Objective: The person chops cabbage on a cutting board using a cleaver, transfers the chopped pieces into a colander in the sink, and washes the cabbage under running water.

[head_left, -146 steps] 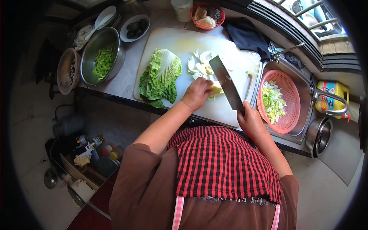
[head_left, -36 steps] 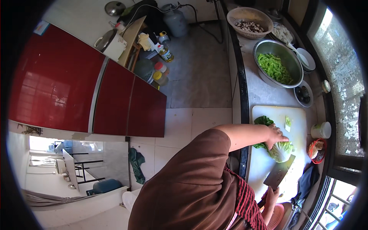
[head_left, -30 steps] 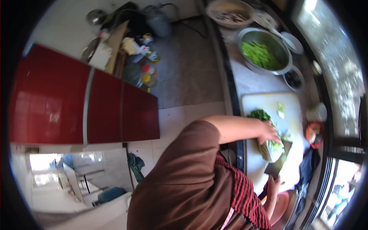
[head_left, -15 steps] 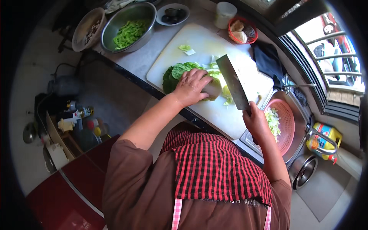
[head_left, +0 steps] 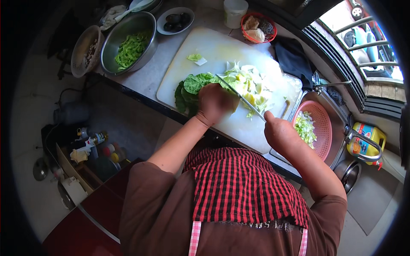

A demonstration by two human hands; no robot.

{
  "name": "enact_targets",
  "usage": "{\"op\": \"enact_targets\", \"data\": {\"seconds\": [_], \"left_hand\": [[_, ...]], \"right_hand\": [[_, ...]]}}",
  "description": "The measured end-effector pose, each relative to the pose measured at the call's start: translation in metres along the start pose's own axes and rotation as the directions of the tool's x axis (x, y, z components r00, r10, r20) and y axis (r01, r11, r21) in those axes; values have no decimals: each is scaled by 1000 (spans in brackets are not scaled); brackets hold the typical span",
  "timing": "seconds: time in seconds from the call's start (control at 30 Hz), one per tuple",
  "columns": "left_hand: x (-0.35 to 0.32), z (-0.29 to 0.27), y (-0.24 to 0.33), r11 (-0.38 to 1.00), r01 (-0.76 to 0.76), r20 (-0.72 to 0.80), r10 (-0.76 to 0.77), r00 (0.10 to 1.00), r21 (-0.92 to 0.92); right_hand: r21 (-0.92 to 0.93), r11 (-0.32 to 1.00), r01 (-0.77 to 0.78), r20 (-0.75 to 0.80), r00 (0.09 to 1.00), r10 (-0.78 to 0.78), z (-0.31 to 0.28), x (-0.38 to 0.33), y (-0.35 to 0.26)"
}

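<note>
We have a white cutting board (head_left: 213,42) before us, with a pink colander (head_left: 325,128) to its right. On the board lie a loose heap of cut cabbage (head_left: 255,87) and, left of it, our napa cabbage (head_left: 198,82). Between them stands the cleaver (head_left: 246,101), seen nearly edge-on. Our right hand (head_left: 282,131) has its fingers wrapped around the cleaver; our left hand (head_left: 215,103) lies on the napa cabbage, its fingers too blurred for us to tell whether they are apart.

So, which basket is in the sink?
The pink basket, near the right hand, with chopped leaves inside. The red basket stands behind the cutting board; the beige basket is at the far left.
</note>
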State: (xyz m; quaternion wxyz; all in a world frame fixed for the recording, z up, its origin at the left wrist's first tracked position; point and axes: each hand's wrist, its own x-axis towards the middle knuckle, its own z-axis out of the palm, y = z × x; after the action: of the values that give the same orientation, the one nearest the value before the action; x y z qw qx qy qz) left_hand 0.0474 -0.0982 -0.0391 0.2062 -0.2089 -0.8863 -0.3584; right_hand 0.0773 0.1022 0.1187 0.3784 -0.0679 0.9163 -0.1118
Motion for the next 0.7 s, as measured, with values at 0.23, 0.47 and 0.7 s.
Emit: {"op": "enact_targets", "data": {"seconds": [0.23, 0.47, 0.7], "left_hand": [[-4, 16, -14, 995, -17, -79, 25, 997, 103], [-10, 12, -11, 996, -9, -97, 17, 995, 84], [-1, -7, -13, 998, 32, 8, -31, 999, -51]], "right_hand": [[-29, 982, 184, 28, 983, -184, 16, 39, 11], [112, 989, 96, -18, 995, -95, 29, 77, -11], [127, 988, 89, -147, 987, -70, 63, 107, -13]]}}
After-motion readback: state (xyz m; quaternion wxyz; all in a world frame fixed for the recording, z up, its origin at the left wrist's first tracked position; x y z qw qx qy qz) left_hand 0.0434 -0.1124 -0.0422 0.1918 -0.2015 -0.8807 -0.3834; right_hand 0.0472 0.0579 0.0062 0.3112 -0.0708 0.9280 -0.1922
